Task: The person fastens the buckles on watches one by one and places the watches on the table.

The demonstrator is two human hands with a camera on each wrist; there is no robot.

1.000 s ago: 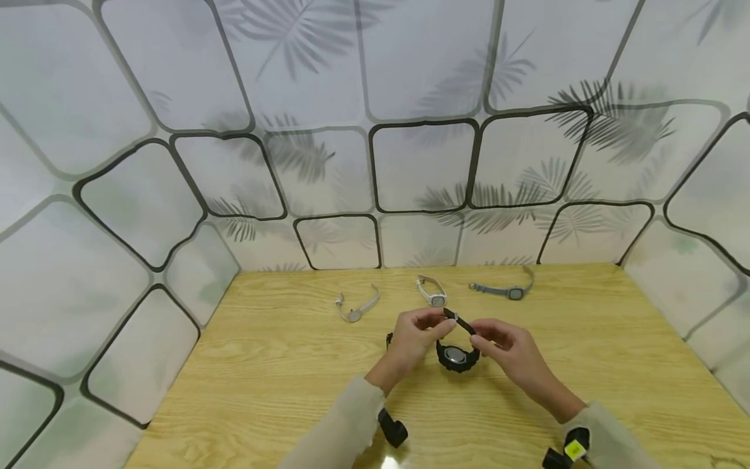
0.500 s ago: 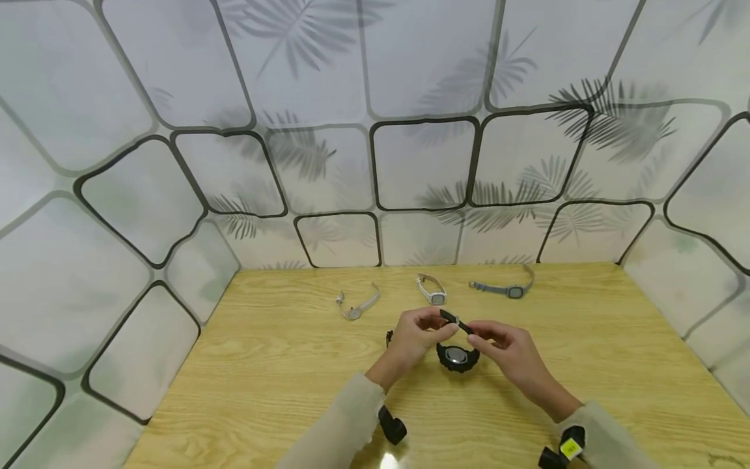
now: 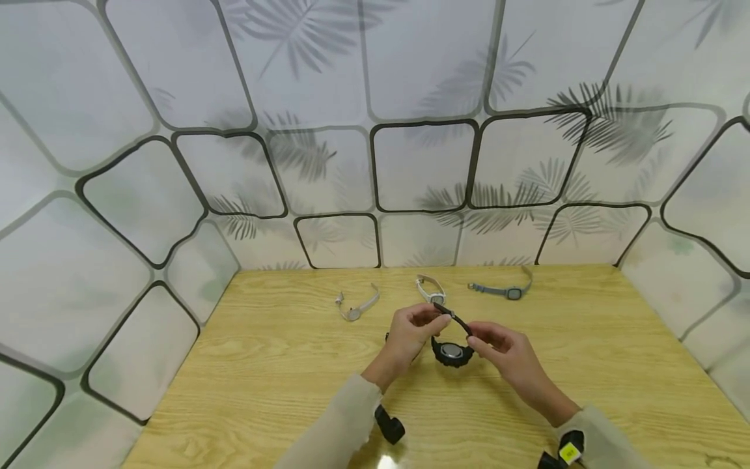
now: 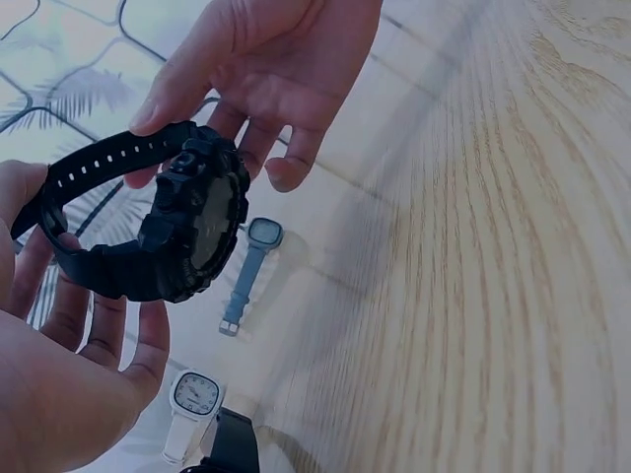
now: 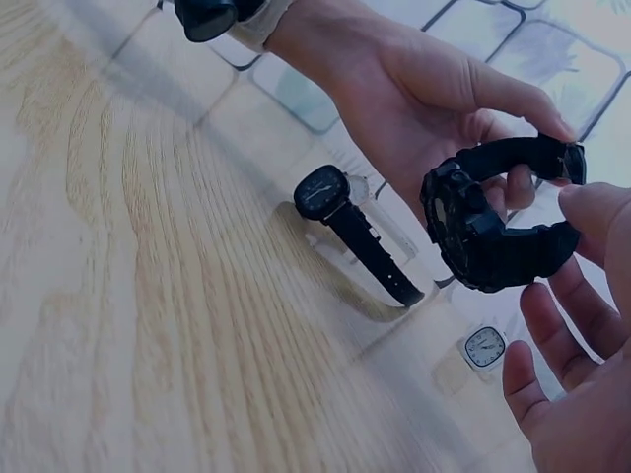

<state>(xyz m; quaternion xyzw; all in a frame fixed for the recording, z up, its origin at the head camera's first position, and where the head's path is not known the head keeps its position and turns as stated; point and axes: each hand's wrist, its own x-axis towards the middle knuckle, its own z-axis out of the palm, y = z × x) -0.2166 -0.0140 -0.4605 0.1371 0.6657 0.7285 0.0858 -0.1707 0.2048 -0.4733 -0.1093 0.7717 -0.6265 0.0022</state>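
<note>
Between both hands is a chunky black digital watch [image 3: 451,353], its strap curved into a loop and its face toward the person. My left hand [image 3: 408,335] pinches the strap near the buckle between thumb and fingers. On the other side, my right hand [image 3: 508,352] pinches the strap too. Holes run along one half of the strap [image 4: 113,158] in the left wrist view. The right wrist view shows the case [image 5: 454,227] held above the table, the remaining fingers of the right hand [image 5: 582,365] loosely spread.
Toward the back of the wooden table [image 3: 263,365] lie a thin pale watch [image 3: 354,314], a white square-faced watch [image 3: 437,299] and a blue-grey watch [image 3: 513,293]. Another black watch [image 5: 323,192] is mostly hidden behind the left hand in the head view. Patterned panels [image 3: 422,169] enclose the table.
Both hands still hold the black watch. It has shifted slightly left and up in the head view, and the left hand has moved a little with the strap end.
</note>
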